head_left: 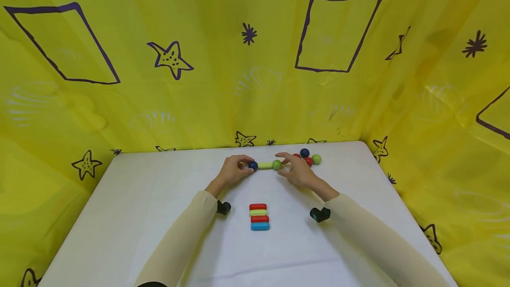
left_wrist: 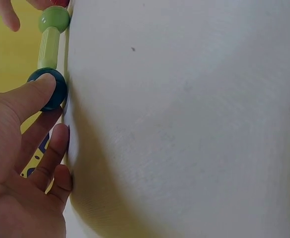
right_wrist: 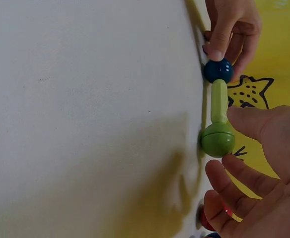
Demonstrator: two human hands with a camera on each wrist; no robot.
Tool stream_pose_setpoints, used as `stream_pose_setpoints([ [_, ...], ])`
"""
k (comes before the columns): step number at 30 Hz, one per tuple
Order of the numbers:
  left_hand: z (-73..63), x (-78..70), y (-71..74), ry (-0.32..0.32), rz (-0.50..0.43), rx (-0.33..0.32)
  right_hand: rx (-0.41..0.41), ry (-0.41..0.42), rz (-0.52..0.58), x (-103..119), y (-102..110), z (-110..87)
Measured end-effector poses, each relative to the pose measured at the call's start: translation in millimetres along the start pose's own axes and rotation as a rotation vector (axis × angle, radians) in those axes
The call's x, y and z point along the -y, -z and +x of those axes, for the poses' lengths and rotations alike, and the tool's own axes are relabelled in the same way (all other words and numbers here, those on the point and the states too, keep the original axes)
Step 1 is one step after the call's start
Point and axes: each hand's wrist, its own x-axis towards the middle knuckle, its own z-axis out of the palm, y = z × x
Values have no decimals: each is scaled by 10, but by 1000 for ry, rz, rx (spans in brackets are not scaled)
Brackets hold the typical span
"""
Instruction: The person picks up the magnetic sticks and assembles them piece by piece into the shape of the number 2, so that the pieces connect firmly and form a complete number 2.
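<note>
Between the hands at the far part of the table lies a light green rod (head_left: 264, 165) with a dark blue ball (head_left: 253, 166) on its left end and a green ball (head_left: 276, 164) on its right end. My left hand (head_left: 233, 171) pinches the blue ball, its thumb (left_wrist: 44, 89) pressed on the near side. Around the green ball my right hand (head_left: 299, 172) spreads its fingers. In the right wrist view the right thumb (right_wrist: 247, 121) overlaps the rod's edge near that ball (right_wrist: 218, 140), while the fingertips (right_wrist: 214, 168) sit just off it.
A short row of rods lies nearer the body: red (head_left: 257, 207), light green (head_left: 258, 212), red (head_left: 260, 219) and blue (head_left: 260, 226). Behind the right hand is a cluster of loose balls, including blue (head_left: 304, 153), red (head_left: 308, 161) and green (head_left: 316, 159). Yellow patterned cloth surrounds the white table (head_left: 159, 216).
</note>
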Motion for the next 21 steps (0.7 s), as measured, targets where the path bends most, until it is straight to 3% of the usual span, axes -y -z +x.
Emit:
stream_pose_setpoints([
  [4,-3,4,8,-10,0,0,81,73,-28,111,75,-49],
  [10,2,-15,30,-20,3,8,270,176,15,234,152,-72],
  [21,7,-16,31,-37,30,7,550,272,90,368,-13,18],
])
